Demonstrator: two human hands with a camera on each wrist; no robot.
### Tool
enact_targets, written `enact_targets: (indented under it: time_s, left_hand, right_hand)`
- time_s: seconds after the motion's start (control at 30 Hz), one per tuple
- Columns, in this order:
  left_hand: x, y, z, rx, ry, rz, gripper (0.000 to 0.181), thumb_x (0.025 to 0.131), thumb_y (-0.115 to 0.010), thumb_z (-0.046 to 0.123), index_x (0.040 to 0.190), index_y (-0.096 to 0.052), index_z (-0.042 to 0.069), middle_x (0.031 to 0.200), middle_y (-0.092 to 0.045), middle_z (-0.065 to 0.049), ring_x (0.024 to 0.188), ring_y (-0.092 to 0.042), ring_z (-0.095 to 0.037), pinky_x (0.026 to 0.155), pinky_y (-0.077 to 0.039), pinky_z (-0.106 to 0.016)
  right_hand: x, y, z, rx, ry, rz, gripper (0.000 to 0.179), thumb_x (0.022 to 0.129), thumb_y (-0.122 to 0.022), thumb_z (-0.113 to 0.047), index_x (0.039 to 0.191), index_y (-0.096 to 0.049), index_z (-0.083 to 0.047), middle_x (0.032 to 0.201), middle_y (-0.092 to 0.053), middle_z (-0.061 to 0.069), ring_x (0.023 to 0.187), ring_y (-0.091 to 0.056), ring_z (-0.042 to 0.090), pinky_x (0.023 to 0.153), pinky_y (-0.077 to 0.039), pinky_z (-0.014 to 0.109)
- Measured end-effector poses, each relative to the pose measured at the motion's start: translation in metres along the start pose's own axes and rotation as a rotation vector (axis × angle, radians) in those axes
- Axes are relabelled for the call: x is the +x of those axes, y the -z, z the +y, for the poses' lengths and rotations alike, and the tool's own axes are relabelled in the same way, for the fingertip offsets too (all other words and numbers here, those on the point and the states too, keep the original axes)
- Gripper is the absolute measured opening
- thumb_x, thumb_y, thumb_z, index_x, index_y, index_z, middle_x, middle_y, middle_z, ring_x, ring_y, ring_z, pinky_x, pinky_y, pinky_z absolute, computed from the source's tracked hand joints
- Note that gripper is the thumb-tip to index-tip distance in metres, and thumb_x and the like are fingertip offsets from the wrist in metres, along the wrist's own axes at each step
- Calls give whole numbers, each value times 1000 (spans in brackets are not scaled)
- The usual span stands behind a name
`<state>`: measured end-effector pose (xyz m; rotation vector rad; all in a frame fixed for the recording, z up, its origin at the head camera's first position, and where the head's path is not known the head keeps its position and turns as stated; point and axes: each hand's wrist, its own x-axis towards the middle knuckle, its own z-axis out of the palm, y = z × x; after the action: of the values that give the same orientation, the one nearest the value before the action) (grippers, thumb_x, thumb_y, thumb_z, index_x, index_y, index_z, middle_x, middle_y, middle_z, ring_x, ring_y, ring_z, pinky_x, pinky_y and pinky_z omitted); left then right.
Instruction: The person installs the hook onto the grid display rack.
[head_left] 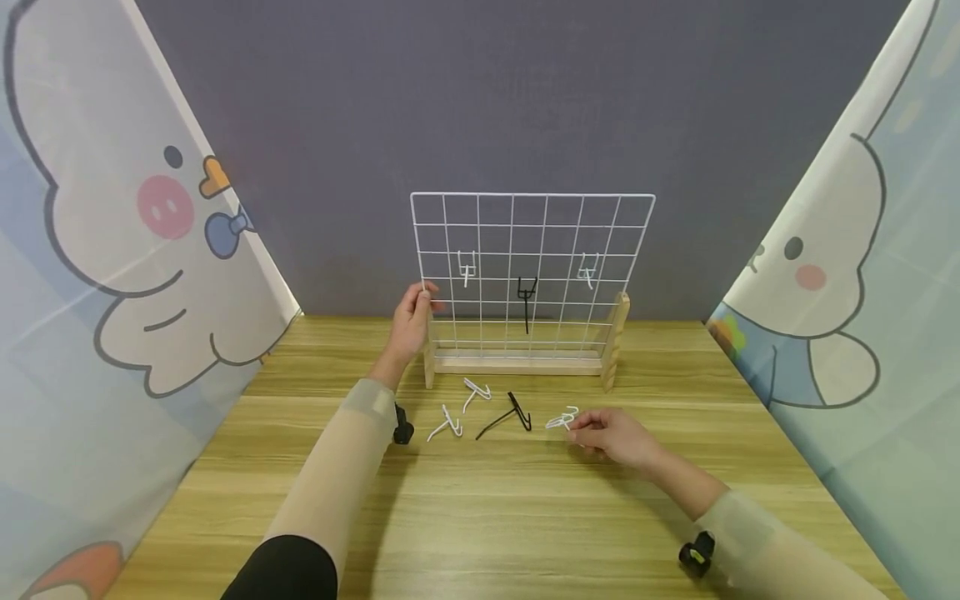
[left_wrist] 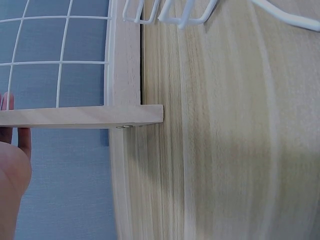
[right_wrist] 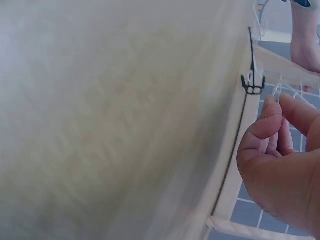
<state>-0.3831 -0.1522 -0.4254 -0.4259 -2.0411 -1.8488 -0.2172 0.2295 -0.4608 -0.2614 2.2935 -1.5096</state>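
A white wire grid panel [head_left: 512,225] stands upright in a wooden stand [head_left: 517,365]. My left hand [head_left: 408,327] grips the stand's left post [left_wrist: 80,116] near its top, fingers reaching behind it. Low over the table at front right, my right hand [head_left: 617,437] pinches a white wire hook [head_left: 561,420] between thumb and fingertips; the right wrist view shows the fingers hiding part of it. On the grid hang a left white hook [head_left: 467,271], a black hook [head_left: 527,293] lower in the middle, and a right white hook [head_left: 587,272].
In front of the stand, two white hooks [head_left: 476,392] and a longer black hook [head_left: 516,408] lie on the wooden table [head_left: 480,508]. A dark grey partition [head_left: 525,100] rises behind the grid. Printed cloth walls [head_left: 90,333] close off both sides.
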Motion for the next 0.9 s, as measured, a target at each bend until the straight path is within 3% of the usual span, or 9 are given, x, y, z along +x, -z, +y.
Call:
enact_targets:
  time_s: [0.4, 0.63, 0.77, 0.9]
  left_hand:
    - [0, 0, 0, 26, 0, 3, 34, 120, -40, 18, 137, -56, -6, 125, -65, -40, 123, -67, -60, 118, -47, -62]
    - [0, 0, 0, 27, -8, 3, 33, 120, -40, 19, 135, -57, -5, 126, -66, -40, 122, -68, -57, 116, -49, -56]
    - [-1, 1, -1, 41, -15, 11, 32, 120, -41, 20, 134, -59, -2, 122, -68, -39, 120, -70, -55, 115, -48, -51]
    - [-1, 1, -1, 28, -15, 7, 33, 120, -41, 20, 135, -59, -4, 122, -68, -40, 121, -69, -57, 117, -48, -55]
  right_hand:
    - [1, 27, -18, 32, 63, 140, 38, 109, -70, -20, 134, -60, 6, 100, -67, -1, 88, -61, 15, 70, -50, 29]
    - [0, 47, -25, 94, 137, 235, 21, 108, -70, -15, 123, -68, -1, 97, -72, -6, 86, -68, 10, 73, -55, 27]
    - [0, 57, -30, 111, 155, 274, 23, 109, -69, -15, 127, -72, 0, 95, -74, -13, 86, -69, 8, 75, -57, 25]
    - [-1, 67, -40, 102, 153, 313, 25, 110, -69, -19, 130, -74, -6, 99, -73, -16, 89, -68, 8, 78, -57, 24]
